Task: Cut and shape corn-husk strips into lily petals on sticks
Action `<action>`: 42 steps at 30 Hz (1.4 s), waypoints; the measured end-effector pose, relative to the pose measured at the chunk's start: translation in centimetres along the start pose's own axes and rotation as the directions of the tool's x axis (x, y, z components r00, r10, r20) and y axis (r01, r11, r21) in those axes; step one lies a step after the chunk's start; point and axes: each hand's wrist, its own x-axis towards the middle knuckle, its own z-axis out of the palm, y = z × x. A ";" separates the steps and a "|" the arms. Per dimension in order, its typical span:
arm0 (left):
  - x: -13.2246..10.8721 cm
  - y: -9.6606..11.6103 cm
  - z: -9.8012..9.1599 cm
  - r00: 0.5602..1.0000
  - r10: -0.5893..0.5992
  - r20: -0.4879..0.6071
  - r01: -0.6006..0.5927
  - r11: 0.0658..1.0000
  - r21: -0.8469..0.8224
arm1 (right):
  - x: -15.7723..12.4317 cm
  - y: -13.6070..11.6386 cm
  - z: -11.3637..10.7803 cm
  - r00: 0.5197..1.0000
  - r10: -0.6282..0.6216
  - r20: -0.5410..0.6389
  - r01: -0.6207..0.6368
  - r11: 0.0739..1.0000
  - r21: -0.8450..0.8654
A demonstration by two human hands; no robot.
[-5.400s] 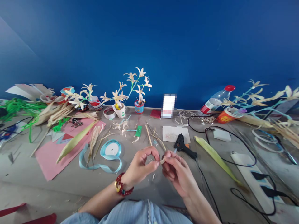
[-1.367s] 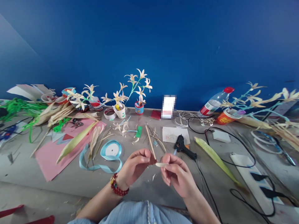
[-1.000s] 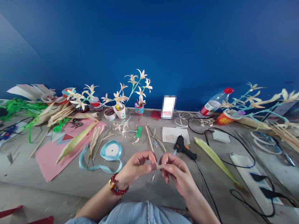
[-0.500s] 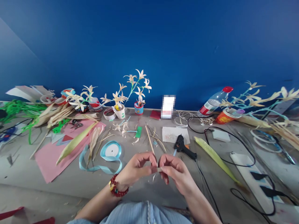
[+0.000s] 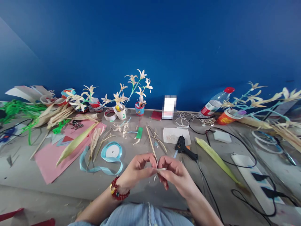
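Observation:
Between my fingertips is a small pale strip, probably corn husk [image 5: 162, 169]. My left hand [image 5: 139, 171], above a red bead bracelet [image 5: 119, 192], pinches its left end. My right hand [image 5: 175, 172] is pinched on the same strip from the right, thumb and index finger closed. The two hands touch or nearly touch over the front of the table. Just behind them lies a thin pale stick [image 5: 150, 140]. Right of that, a black glue gun [image 5: 185, 149] rests by a white card [image 5: 175, 135]. A light-blue ribbon roll [image 5: 113, 150] lies to the left.
Pale husk flowers stand in cups, such as a blue-and-red cup [image 5: 139, 110], along the blue wall. Left lies pink paper [image 5: 48, 163] with husks on it. On the right are a plastic bottle [image 5: 215, 102], a green husk [image 5: 216, 157], a power strip [image 5: 249, 175] and loose black cables.
The pale strip now shows more between my fingers, sticking out over the right thumb. My right hand has shifted slightly left, while my left hand is almost where it was.

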 end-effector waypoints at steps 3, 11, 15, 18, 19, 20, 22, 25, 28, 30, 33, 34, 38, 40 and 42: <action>0.0 0.1 0.0 1.000 0.004 0.012 -0.005 0.997 0.083 | 0.0 -0.2 0.4 0.999 -0.008 -0.035 0.006 0.998 -0.064; -0.4 -1.2 0.1 0.998 -0.064 0.025 0.068 0.979 -0.191 | 1.2 2.2 -1.7 0.994 0.090 0.061 -0.104 0.951 0.291; -0.5 -1.2 0.1 0.999 -0.032 -0.010 0.028 0.973 -0.227 | 0.6 1.9 -1.4 0.996 0.061 0.062 -0.076 0.959 0.273; -0.4 -1.1 0.2 1.000 -0.021 -0.018 0.017 0.977 -0.211 | -0.1 1.3 -0.3 0.998 0.009 0.055 -0.017 0.988 0.151; -0.4 -1.1 0.2 1.000 -0.022 -0.017 0.018 0.979 -0.204 | -0.1 1.1 0.0 0.999 -0.010 0.043 0.005 0.993 0.116; -0.3 -1.1 0.3 1.000 -0.025 -0.018 0.021 0.979 -0.202 | -0.2 1.0 0.1 0.999 -0.022 0.030 0.019 0.995 0.098; -0.3 -1.2 0.3 0.999 -0.036 -0.017 0.031 0.974 -0.227 | 0.0 0.9 0.0 1.000 -0.019 0.017 0.017 0.992 0.125; -0.4 -1.3 0.3 0.999 -0.035 -0.035 0.023 0.956 -0.293 | 0.4 0.8 -1.1 0.999 0.008 -0.048 0.005 0.961 0.277; -0.5 -1.5 0.3 0.997 -0.009 -0.074 -0.014 0.953 -0.303 | 0.3 0.7 -1.7 0.993 -0.007 -0.119 0.043 0.951 0.305; -0.5 -1.5 0.4 0.996 -0.008 -0.089 -0.016 0.963 -0.268 | 0.0 0.8 -1.3 0.996 -0.017 -0.086 0.036 0.974 0.222; -0.4 -1.5 0.5 0.995 -0.016 -0.096 -0.005 0.976 -0.216 | -0.3 0.9 -0.2 0.997 -0.017 -0.078 0.029 0.987 0.155; -0.4 -1.5 0.5 0.996 -0.023 -0.091 0.003 0.978 -0.207 | -0.3 0.9 0.1 0.995 -0.018 -0.099 0.035 0.985 0.167; -0.6 -1.6 0.2 0.995 -0.060 -0.082 0.045 0.983 -0.180 | -0.1 0.7 0.1 0.990 -0.007 -0.144 0.043 0.966 0.254; -0.7 -1.5 0.1 0.993 -0.061 -0.098 0.044 0.984 -0.172 | 0.0 0.6 -0.3 0.992 0.011 -0.124 0.019 0.971 0.238; -0.6 -1.2 0.0 0.995 -0.055 -0.089 0.042 0.989 -0.142 | 0.2 0.6 -0.4 0.996 0.036 -0.085 -0.019 0.981 0.194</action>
